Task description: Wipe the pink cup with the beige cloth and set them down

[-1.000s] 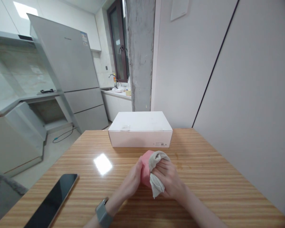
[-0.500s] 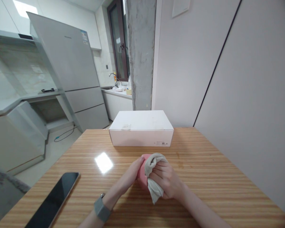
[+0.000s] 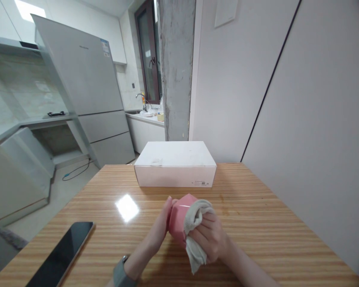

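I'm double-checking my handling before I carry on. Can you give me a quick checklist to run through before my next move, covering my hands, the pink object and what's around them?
Left hand on the glossy pink faceted object: ok, fingers pressed against its left side.
Right hand with the grey-beige cloth: ok, cloth pressed onto the object's right side.
Object's surface clean: cannot tell, hands and cloth cover much of it.
Object's contact with the striped wooden table: cannot tell, its underside is hidden.
White cardboard box: ok, apart from the hands, beyond them.
Black smartphone: ok, lying apart, left of the hands.
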Motion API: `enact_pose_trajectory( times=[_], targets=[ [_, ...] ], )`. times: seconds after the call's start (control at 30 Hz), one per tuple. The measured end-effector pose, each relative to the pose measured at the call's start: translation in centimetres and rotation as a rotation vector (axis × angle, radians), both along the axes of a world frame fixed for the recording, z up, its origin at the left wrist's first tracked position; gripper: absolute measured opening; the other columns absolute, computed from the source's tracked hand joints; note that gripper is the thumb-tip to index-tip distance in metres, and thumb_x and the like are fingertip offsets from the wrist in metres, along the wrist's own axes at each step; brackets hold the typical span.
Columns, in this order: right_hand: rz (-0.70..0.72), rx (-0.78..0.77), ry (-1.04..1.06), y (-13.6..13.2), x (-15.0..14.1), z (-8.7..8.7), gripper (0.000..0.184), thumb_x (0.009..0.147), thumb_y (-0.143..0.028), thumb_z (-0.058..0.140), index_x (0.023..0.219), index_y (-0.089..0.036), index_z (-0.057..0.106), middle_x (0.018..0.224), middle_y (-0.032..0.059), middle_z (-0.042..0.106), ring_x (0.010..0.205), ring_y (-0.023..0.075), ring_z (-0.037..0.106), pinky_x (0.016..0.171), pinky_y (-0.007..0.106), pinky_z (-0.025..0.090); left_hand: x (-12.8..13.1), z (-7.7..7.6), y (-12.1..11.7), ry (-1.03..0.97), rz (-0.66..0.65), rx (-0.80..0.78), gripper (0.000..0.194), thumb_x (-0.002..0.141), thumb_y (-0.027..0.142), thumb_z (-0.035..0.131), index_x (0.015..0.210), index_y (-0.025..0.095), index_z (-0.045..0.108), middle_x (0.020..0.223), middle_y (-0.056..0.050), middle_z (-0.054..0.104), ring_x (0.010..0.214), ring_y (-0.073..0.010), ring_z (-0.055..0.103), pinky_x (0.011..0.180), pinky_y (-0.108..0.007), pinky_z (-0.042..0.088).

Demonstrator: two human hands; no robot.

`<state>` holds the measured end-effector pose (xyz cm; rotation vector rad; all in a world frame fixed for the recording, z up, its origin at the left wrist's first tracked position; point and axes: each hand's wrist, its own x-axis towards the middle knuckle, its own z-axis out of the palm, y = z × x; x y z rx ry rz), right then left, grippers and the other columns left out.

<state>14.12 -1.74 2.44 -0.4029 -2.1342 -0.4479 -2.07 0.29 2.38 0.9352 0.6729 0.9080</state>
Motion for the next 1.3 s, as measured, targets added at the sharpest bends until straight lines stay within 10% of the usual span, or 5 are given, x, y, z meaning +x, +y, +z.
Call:
enact_pose_trajectory(
  times=[0.1,0.4,0.8,1.3],
  targets=[
    [0.049,0.070,-0.070,-0.5,-0.6,0.1,0.032,0.091,-0.015,0.034,0.071,-0.017,0.060,0.052,0.0015,0.056,0.048,0.0151,0.047,0.053,0.031,0.039,-0.5,-0.2,0.4,-0.018,0.031,-0.034,0.052,0.084,0.065,0.043,0.078,0.018,0.065,0.075,-0.003,0.067,0.082,-0.0218,0.060,0.092,-0.037,0.040],
    [0.093,0.117,-0.133,-0.3,-0.7,-0.2,0.040,0.092,-0.015,0.031,0.063,-0.017,0.058,0.049,0.0005,0.048,0.046,0.0150,0.039,0.054,0.030,0.034,-3.2,1.2,-0.1,0.365,-0.189,0.105,0.044,0.087,0.051,0.049,0.107,0.017,0.070,0.117,-0.005,0.068,0.121,-0.0252,0.051,0.113,-0.038,0.019],
    [-0.026,-0.052,0.047,0.5,0.2,0.2,0.043,0.097,-0.031,0.021,0.071,-0.018,0.053,0.057,0.0027,0.054,0.053,0.0170,0.044,0.056,0.032,0.032,-1.6,0.2,-0.1,0.106,-0.144,0.271,0.055,0.090,0.052,0.045,0.133,0.018,0.049,0.141,-0.008,0.049,0.137,-0.0255,0.031,0.116,-0.041,0.014],
    [0.030,0.109,-0.076,-0.2,-0.4,0.2,0.037,0.092,-0.011,0.031,0.067,-0.014,0.059,0.053,0.0026,0.055,0.049,0.0152,0.043,0.055,0.030,0.034,-0.2,-0.2,0.4,-0.160,-0.063,-0.153,0.051,0.084,0.057,0.049,0.087,0.010,0.069,0.075,-0.006,0.070,0.074,-0.0194,0.062,0.080,-0.030,0.042]
  ],
)
